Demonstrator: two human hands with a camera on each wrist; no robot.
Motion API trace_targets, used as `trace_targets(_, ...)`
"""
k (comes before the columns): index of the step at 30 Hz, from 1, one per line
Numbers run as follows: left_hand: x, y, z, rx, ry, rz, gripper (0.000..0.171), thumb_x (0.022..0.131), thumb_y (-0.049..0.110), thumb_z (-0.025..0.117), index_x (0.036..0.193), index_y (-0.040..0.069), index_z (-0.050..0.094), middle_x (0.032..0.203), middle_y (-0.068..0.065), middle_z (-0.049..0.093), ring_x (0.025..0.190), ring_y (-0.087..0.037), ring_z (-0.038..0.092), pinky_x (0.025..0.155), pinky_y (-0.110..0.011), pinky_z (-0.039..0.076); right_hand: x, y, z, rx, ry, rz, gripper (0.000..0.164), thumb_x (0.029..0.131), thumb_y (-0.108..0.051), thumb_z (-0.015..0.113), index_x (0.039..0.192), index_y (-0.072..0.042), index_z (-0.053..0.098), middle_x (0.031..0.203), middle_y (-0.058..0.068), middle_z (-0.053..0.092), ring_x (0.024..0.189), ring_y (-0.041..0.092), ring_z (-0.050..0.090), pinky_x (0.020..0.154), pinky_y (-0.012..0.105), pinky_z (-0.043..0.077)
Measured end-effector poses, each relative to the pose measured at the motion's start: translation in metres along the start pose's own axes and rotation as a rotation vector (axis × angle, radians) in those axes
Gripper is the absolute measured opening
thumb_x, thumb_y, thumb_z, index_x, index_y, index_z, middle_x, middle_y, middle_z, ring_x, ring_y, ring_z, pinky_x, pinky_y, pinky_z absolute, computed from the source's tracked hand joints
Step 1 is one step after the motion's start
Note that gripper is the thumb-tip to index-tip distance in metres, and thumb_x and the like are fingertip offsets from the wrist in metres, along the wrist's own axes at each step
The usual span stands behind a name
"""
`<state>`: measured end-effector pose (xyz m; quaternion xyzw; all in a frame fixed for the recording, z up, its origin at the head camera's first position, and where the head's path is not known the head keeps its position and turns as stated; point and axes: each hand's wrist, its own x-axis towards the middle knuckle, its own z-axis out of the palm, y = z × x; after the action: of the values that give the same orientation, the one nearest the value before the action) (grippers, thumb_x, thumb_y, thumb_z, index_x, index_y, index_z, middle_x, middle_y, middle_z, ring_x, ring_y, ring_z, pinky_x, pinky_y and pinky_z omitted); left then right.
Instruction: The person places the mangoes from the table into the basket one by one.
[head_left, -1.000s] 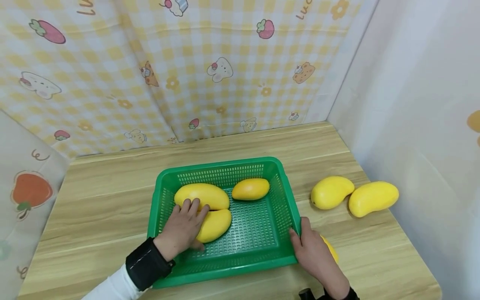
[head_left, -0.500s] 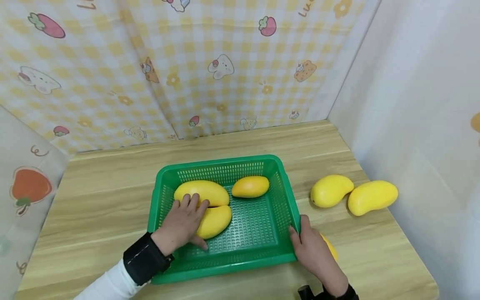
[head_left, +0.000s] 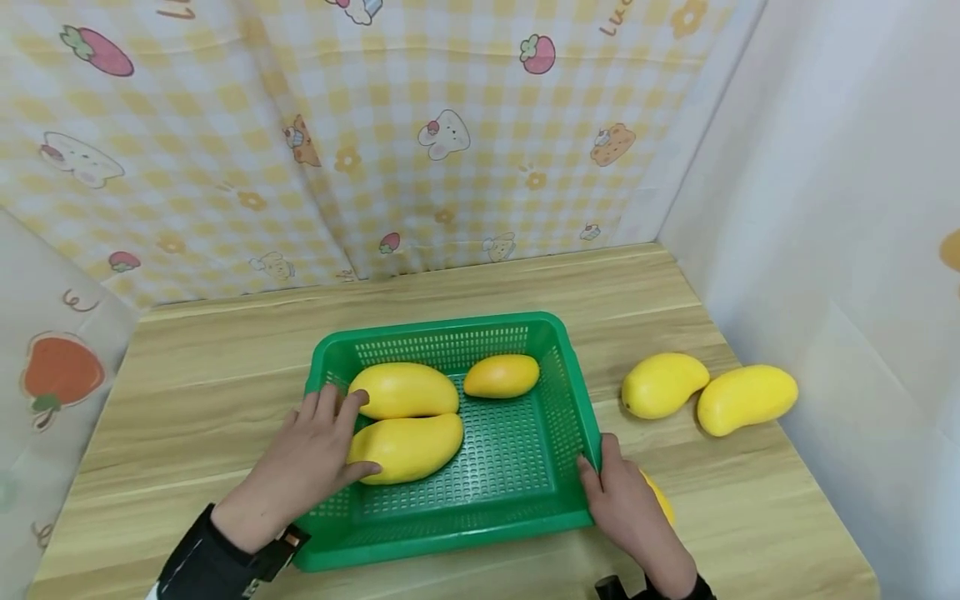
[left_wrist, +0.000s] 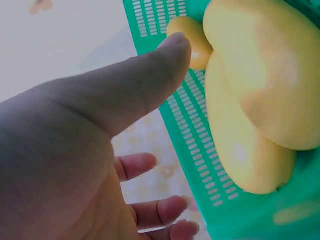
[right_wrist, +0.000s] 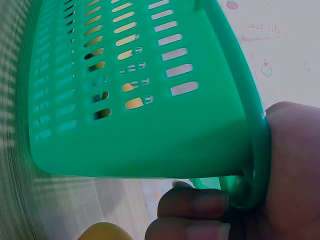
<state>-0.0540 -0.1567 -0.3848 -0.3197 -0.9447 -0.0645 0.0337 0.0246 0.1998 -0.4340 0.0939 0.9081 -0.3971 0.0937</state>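
Observation:
Inside the green plastic basket lie two large yellow mangoes, a rear one and a front one, side by side at the left. A smaller, more orange mango is at the back right. My left hand is over the basket's left side, thumb and fingers spread near the mangoes' left ends. In the left wrist view the thumb is straight, with a gap before the mangoes. My right hand grips the basket's right rim near the front corner, fingers curled under it.
Two more yellow mangoes, one plump and one longer, lie on the wooden table right of the basket. Another mango is partly hidden behind my right hand. A checked cloth hangs behind the table.
My left hand has come off the two large mangoes and moved left to the basket's side. The right hand keeps its grip on the rim, and the basket stays in place.

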Motion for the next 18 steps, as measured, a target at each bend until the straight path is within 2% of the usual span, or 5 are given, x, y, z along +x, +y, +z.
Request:
trace_targets(4, -0.009, -0.005, 0.001, -0.057, 0.001, -0.024, 0.082, 0.07, 0.041, 0.083, 0.126, -0.003, 0.041, 0.098, -0.013, 0.038, 0.078, -0.023, 0.034, 0.059, -0.029, 0.029, 0.0, 0.001, 0.0, 0.005, -0.005, 0.005, 0.028, 0.1, -0.016, 0.051, 0.121, 0.0, 0.041, 0.071, 0.005, 0.056, 0.057, 0.012, 0.055, 0.05, 0.029, 0.045)
trace_targets(9, -0.019, -0.01, 0.004, -0.079, 0.066, -0.033, 0.083, 0.07, 0.037, 0.084, 0.128, -0.003, 0.04, 0.092, -0.007, 0.037, 0.076, -0.019, 0.033, 0.06, -0.027, 0.03, 0.0, 0.001, 0.0, 0.013, -0.007, 0.006, 0.027, 0.099, -0.016, 0.051, 0.119, 0.0, 0.042, 0.072, 0.005, 0.057, 0.057, 0.011, 0.056, 0.05, 0.029, 0.045)
trace_targets(13, -0.03, -0.015, 0.008, -0.09, 0.124, -0.048, 0.085, 0.068, 0.036, 0.086, 0.128, -0.002, 0.04, 0.089, -0.005, 0.038, 0.075, -0.016, 0.034, 0.06, -0.027, 0.032, 0.0, 0.001, 0.0, 0.007, 0.001, -0.005, 0.026, 0.099, -0.015, 0.052, 0.119, 0.0, 0.042, 0.072, 0.006, 0.057, 0.057, 0.011, 0.055, 0.05, 0.029, 0.045)
trace_targets(18, -0.043, -0.021, 0.011, -0.136, 0.148, -0.082, 0.082, 0.067, 0.033, 0.087, 0.125, -0.006, 0.042, 0.09, -0.006, 0.044, 0.074, -0.013, 0.036, 0.062, -0.031, 0.038, 0.0, 0.001, 0.0, 0.011, -0.003, 0.0, 0.026, 0.099, -0.015, 0.051, 0.118, 0.0, 0.042, 0.071, 0.005, 0.056, 0.057, 0.011, 0.055, 0.05, 0.029, 0.045)
